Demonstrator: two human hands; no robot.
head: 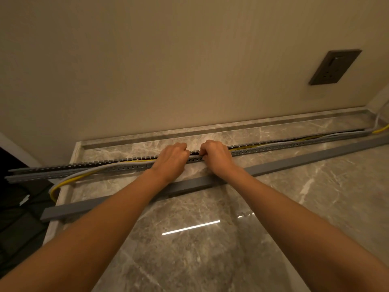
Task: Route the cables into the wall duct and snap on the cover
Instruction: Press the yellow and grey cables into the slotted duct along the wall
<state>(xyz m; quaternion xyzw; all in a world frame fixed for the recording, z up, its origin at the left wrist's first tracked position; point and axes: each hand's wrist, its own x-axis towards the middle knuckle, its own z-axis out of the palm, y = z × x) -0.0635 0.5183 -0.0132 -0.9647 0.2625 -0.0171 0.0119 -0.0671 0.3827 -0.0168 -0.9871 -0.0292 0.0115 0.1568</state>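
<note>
A long grey slotted duct (273,145) lies across the marble counter (210,239), parallel to the wall. A grey cable (94,170) and a yellow cable (69,182) run along it; at the left they hang out over its front wall, at the right they lie inside. My left hand (171,160) and my right hand (216,157) sit side by side at the duct's middle, fingers curled down into the channel; what they hold is hidden. The grey cover strip (294,164) lies loose on the counter in front of the duct, under my forearms.
A beige wall rises behind the counter with a dark socket plate (334,67) at the upper right. The cables continue off the counter's right end (381,128). The counter's left edge drops to a dark floor (19,207).
</note>
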